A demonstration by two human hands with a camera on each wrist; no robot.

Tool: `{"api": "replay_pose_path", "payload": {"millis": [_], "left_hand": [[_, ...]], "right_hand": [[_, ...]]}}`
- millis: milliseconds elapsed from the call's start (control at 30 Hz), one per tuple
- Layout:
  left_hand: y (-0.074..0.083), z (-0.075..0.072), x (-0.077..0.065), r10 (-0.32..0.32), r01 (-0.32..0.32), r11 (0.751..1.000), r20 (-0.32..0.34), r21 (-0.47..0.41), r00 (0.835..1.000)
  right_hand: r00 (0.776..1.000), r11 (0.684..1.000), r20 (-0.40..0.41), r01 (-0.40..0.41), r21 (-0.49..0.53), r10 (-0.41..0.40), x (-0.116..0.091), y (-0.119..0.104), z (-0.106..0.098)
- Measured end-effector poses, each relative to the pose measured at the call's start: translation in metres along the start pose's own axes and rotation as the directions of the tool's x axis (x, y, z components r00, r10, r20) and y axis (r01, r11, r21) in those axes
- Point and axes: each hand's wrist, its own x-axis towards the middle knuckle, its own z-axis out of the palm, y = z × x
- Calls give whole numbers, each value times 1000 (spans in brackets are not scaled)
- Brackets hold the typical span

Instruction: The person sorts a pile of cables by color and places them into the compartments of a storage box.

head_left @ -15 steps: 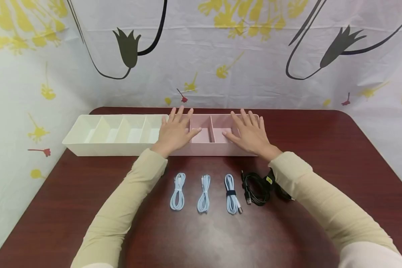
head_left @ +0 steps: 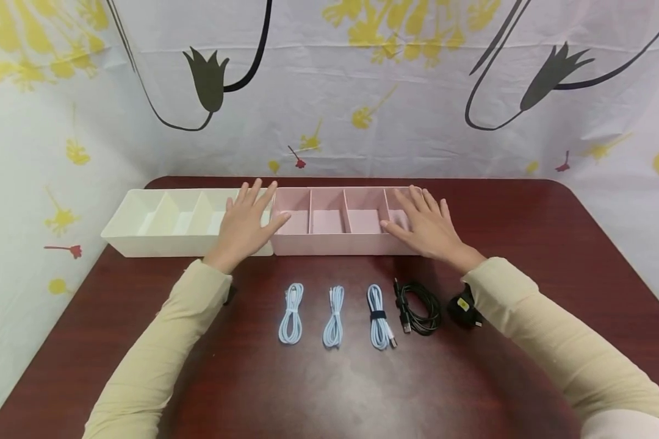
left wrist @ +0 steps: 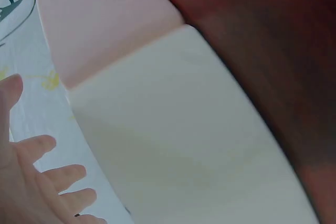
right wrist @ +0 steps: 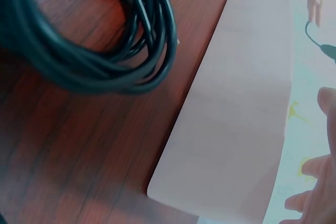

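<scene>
My left hand (head_left: 245, 228) is spread, palm down, over the right end of the white divided organizer (head_left: 159, 245). Over the right end of the pink divided organizer (head_left: 329, 245) hovers my right hand (head_left: 431, 228), its fingers also spread. Neither hand holds anything. The two organizers stand end to end, and their compartments that show hold nothing. In the left wrist view, the spread fingers (left wrist: 65, 177) are beside the white organizer's wall (left wrist: 168, 124). The right wrist view shows the pink wall (right wrist: 231, 103) with the right fingers at its far side.
In front of the organizers lie three light blue bundled cables, the left (head_left: 291, 314), middle (head_left: 334, 317) and right one (head_left: 381, 317). A coiled black cable (head_left: 421, 308) and a black bundle with a yellow tag (head_left: 462, 310) lie to their right. A patterned cloth (head_left: 329, 91) hangs behind the table.
My left hand has moved left from the pink organizer to over the white one. My right hand has shifted right, uncovering more pink compartments and the black bundle. The organizers and cables stay put.
</scene>
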Motion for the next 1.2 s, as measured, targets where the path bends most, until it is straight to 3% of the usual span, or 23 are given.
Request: {"api": "replay_pose_path", "payload": {"millis": [333, 667, 967, 1200], "left_hand": [[-37, -11, -22, -49, 48, 999, -53, -19, 997], [-72, -26, -41, -110, 98, 991, -131, -95, 985], [-98, -39, -56, -175, 149, 981, -225, -127, 959], [-113, -42, -65, -274, 234, 951, -199, -203, 941]], "right_hand": [[1000, 1000, 0, -12, 27, 12, -10, 16, -4], [1000, 995, -20, -9, 97, 11, -16, 22, -4], [1000, 985, -24, 16, 174, -12, -18, 27, -7], [1000, 978, -16, 27, 207, -24, -19, 31, -11]]}}
